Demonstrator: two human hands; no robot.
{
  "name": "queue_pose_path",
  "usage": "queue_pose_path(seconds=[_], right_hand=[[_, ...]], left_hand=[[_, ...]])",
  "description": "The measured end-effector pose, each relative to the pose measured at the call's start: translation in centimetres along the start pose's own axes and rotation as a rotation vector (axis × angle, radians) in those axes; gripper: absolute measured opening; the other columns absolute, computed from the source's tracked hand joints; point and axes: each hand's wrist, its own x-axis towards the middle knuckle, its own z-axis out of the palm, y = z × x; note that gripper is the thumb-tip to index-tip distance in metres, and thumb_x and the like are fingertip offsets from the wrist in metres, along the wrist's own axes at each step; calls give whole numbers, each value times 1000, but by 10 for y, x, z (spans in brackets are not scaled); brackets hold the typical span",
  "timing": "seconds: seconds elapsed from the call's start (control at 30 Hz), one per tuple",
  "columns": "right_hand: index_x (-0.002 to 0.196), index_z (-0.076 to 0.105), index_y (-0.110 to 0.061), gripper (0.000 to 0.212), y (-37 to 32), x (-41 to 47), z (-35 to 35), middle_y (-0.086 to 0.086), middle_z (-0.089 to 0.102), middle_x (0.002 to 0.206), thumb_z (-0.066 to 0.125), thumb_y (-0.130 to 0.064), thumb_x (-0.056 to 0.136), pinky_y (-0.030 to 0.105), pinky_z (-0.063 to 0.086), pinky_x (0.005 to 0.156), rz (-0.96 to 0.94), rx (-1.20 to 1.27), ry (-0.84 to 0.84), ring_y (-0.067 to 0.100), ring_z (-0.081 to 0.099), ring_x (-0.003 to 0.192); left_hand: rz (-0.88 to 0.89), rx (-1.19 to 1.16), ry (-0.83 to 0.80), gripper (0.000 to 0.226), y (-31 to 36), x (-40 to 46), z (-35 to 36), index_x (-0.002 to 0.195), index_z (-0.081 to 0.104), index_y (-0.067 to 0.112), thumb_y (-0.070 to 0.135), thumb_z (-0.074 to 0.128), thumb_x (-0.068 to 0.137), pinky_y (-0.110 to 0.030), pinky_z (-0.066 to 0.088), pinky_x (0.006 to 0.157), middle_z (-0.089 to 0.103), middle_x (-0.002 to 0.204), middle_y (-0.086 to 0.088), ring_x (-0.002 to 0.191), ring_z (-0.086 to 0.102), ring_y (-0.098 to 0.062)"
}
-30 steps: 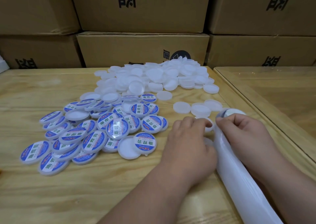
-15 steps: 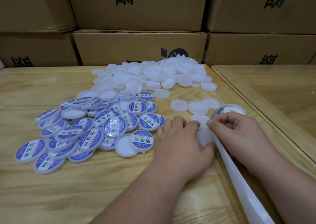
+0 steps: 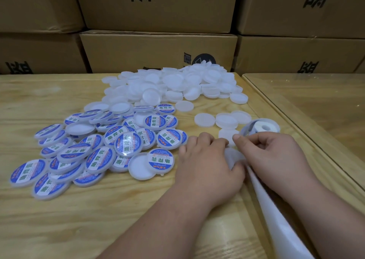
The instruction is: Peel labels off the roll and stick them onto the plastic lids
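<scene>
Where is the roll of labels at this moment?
In the head view the label roll lies on the wooden table at the right, just beyond the right hand and beside a few plain white lids.

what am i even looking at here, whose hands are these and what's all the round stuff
This is one picture from a camera worn on a person's head, looking down at their own bare hands on a wooden table. Far back lies a heap of plain lids; at left, lids with blue labels. The label roll sits by the right hand, and its white backing strip trails toward the camera. The left hand covers a plain lid. What the right fingertips pinch is too small to tell. Cardboard boxes stand behind.
</scene>
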Motion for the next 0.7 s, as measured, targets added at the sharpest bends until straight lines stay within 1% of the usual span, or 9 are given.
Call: queue_pose_path(seconds=[0.07, 0.17, 0.27, 0.33, 0.4, 0.47, 0.57, 0.63, 0.7], right_hand=[[68, 73, -24, 36, -1, -1, 0, -7, 59, 48, 71, -57, 82, 26, 38, 49, 7, -21, -4, 5, 50, 42], [88, 77, -30, 34, -1, -1, 0, -17, 61, 52, 69, -62, 81, 20, 35, 49, 22, -86, -22, -1, 57, 50], [121, 72, -29, 51, -1, -2, 2, -20, 54, 47, 68, -60, 81, 17, 30, 47, -1, -115, -32, -6, 56, 53], [128, 69, -26, 54, -1, -3, 3, -18, 51, 44, 68, -56, 82, 16, 30, 43, 1, -120, -38, -5, 55, 50], [123, 71, -27, 46, 1, -2, 2, -20, 53, 44, 67, -51, 84, 16, 30, 45, 15, -123, -40, -5, 55, 50], [114, 72, -28, 35, 3, 0, 2, -24, 56, 48, 66, -42, 83, 21, 34, 51, 41, -127, -47, -7, 56, 52], [100, 71, -29, 21, 4, 0, 1, -20, 60, 50, 63, -30, 81, 25, 37, 53, 67, -126, -59, -5, 58, 52], [93, 70, -30, 13, 4, 0, 0, -18, 58, 49, 64, -29, 81, 25, 36, 52, 68, -126, -54, -3, 57, 51], [87, 69, -30, 9, 4, 1, 1, -19, 58, 48, 67, -38, 82, 25, 34, 50, 72, -123, -25, -2, 56, 49]], left_hand=[[3, 16, 1, 51, -1, 1, 0, 132, 56, 39, 61, 48, 87, -39, 26, 103, 47, 123, 10, 121, 37, -19], [-11, -28, 26, 50, -1, 3, -1, 131, 55, 42, 61, 53, 85, -40, 31, 99, 54, 118, 9, 118, 45, -21], [-45, -152, 59, 51, -2, 5, -1, 134, 53, 42, 52, 61, 84, -39, 34, 101, 59, 108, 16, 117, 52, -18], [-61, -171, 73, 51, -4, 7, 0, 134, 53, 43, 48, 63, 84, -38, 35, 105, 58, 113, 16, 119, 52, -16], [-58, -148, 88, 50, -5, 6, 2, 134, 55, 43, 49, 62, 85, -37, 32, 106, 51, 123, 12, 123, 47, -17], [-48, -119, 82, 54, -5, 5, 3, 139, 51, 40, 51, 59, 87, -37, 28, 108, 42, 131, 10, 126, 40, -19], [-23, -20, 47, 55, -4, 3, 5, 146, 46, 41, 55, 51, 93, -41, 21, 113, 33, 152, 7, 137, 29, -22], [-22, 5, 36, 47, -4, 2, 5, 141, 50, 48, 57, 50, 94, -41, 19, 114, 34, 157, 6, 140, 26, -22], [-22, -6, 52, 40, -4, 3, 4, 134, 56, 52, 56, 53, 94, -40, 23, 112, 42, 153, 7, 136, 30, -21]])
